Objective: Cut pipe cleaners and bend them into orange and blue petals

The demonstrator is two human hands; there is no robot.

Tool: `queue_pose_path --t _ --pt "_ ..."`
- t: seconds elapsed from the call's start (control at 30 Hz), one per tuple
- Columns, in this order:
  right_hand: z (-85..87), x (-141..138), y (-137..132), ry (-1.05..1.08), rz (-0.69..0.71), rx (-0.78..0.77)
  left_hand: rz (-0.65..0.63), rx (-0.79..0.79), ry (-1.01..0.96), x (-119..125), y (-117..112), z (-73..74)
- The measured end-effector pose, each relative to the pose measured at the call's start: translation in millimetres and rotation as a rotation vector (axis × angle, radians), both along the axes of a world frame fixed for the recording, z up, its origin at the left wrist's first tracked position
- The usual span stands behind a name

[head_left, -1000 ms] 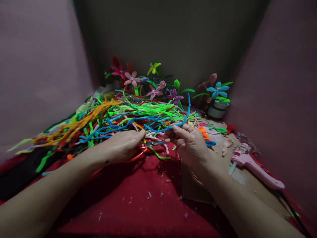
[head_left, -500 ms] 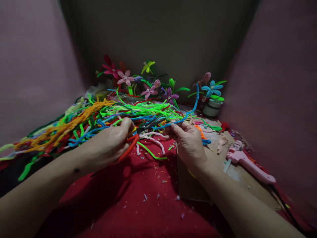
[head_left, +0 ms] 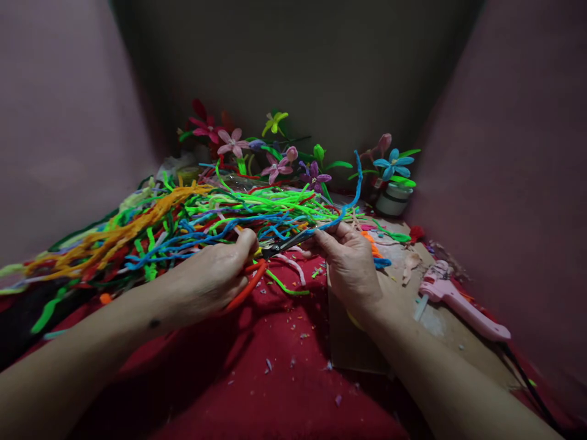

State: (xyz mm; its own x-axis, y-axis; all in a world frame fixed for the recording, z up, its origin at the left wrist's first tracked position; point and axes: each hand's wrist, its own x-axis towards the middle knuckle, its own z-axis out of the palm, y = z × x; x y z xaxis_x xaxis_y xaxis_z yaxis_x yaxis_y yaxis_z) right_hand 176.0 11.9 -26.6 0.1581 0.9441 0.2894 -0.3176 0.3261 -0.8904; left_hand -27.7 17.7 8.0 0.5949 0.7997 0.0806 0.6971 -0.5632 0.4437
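Observation:
My left hand (head_left: 224, 269) is closed round the orange-red handles of a pair of scissors (head_left: 254, 287). Their dark blades point right and reach the fingertips of my other hand. Between thumb and fingers, my right hand (head_left: 346, 263) pinches a blue pipe cleaner (head_left: 353, 198), whose free end curves upward. The blades meet the blue stem close to that pinch; whether they are apart there I cannot tell. Behind both hands spreads a heap of pipe cleaners (head_left: 275, 200) in green, orange, blue, red and white.
Fuzzy flowers (head_left: 314, 177) stand along the back, with a blue flower (head_left: 393, 164) by a small pot (head_left: 393, 200) at the right. A pink glue gun (head_left: 468, 308) lies on a cardboard sheet (head_left: 447, 354). Small scraps dot the red cloth (head_left: 275, 391).
My left hand has moved slightly right with the scissors, bringing the blades to my right fingertips. The upper end of the blue pipe cleaner has swung a little left.

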Motion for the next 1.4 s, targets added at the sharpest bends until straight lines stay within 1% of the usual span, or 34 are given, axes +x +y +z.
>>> queue_pose_path --t 0.1,0.27,0.37,0.47,0.57,0.73,0.87,1.03,1.17,1.27,1.4 --pt "0.2 -0.2 -0.7 -0.009 0.018 -0.008 -0.001 0.013 0.122 1.0 0.2 1.2" --pt "1.8 -1.0 -2.5 -0.027 -0.003 -0.008 0.046 0.03 0.173 1.3 -1.2 5.5" --pt "2.3 -1.2 -3.0 -0.029 -0.009 -0.013 0.04 0.019 0.188 2.4 -2.2 5.6" --pt "1.9 -1.2 -3.2 -0.029 -0.004 -0.011 0.042 0.009 0.178 3.9 -2.2 4.7" --pt "1.5 -1.0 -3.4 -0.044 -0.003 0.003 0.072 0.021 0.182 4.0 -1.5 4.2" --pt "1.4 -0.6 -3.4 -0.063 -0.004 0.011 0.024 0.023 0.173 3.2 -2.4 4.2" --pt "1.1 -0.3 -3.2 -0.068 0.001 0.009 0.029 0.009 0.13 3.6 -3.2 4.5" --pt "0.5 -0.1 -2.5 -0.066 0.0 0.034 0.037 0.015 0.169 2.7 -2.7 4.5" --pt "0.1 0.0 -1.4 -0.065 -0.005 0.038 0.004 -0.005 0.095 3.3 -2.2 3.3" --pt "0.4 -0.2 -1.4 -0.049 0.004 0.028 0.018 -0.016 0.043 3.8 -2.1 2.2" --pt "2.2 -1.3 -3.1 -0.032 0.015 0.01 0.005 -0.016 0.047 4.6 -3.0 1.5"
